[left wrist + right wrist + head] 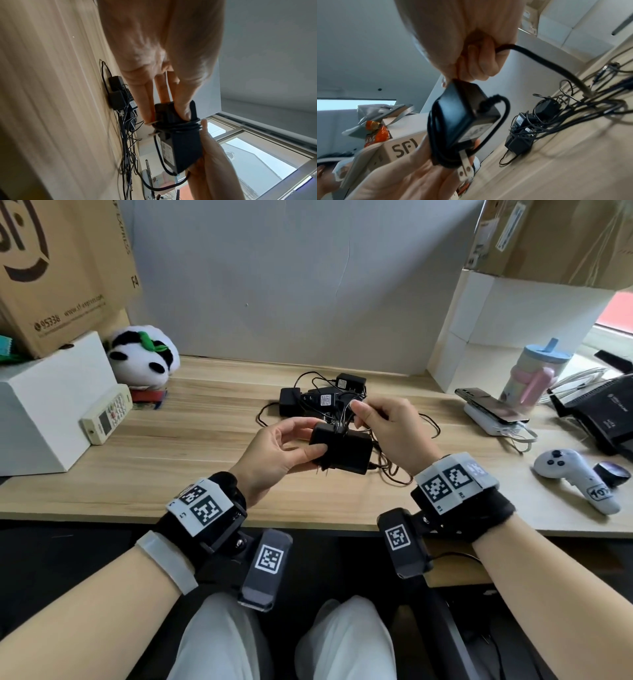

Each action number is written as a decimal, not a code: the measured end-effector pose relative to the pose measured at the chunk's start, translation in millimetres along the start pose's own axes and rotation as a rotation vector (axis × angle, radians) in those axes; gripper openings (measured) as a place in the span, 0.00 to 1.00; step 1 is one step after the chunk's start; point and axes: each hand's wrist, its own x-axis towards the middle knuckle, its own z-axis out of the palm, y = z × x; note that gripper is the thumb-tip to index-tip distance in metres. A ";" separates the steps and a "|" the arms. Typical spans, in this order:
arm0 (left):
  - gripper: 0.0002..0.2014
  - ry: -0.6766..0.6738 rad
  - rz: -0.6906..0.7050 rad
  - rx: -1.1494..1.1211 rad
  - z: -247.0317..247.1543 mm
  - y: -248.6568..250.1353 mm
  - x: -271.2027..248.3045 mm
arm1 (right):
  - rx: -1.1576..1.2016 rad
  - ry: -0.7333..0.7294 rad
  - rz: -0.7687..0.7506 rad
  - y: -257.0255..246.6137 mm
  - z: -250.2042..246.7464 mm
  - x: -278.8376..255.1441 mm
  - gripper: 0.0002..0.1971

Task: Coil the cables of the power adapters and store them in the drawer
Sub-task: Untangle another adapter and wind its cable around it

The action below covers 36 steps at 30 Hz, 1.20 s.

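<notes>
My left hand grips a black power adapter above the desk's front middle, prongs pointing down toward me. Several turns of its thin black cable are wound around the body. My right hand, just right of the adapter, pinches the free run of the cable in curled fingers; the rest trails to the desk. Behind the hands lies a tangled pile of other black adapters with loose cords. No drawer is in view.
On the wooden desk, a white box, a remote and a panda plush stand at the left. At the right are a phone on a power bank, a cup, a white controller and a black router.
</notes>
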 end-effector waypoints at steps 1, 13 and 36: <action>0.16 -0.023 -0.009 -0.006 -0.4 0.3 -1.0 | 0.015 -0.023 0.014 1.4 0.8 1.1 0.19; 0.30 -0.181 -0.083 -0.355 6.0 -0.4 -4.8 | 0.257 -0.328 0.269 9.8 8.0 -16.6 0.17; 0.18 0.328 -0.132 -0.125 9.8 -13.2 1.5 | 0.018 -0.195 0.030 -4.9 -6.1 -11.4 0.20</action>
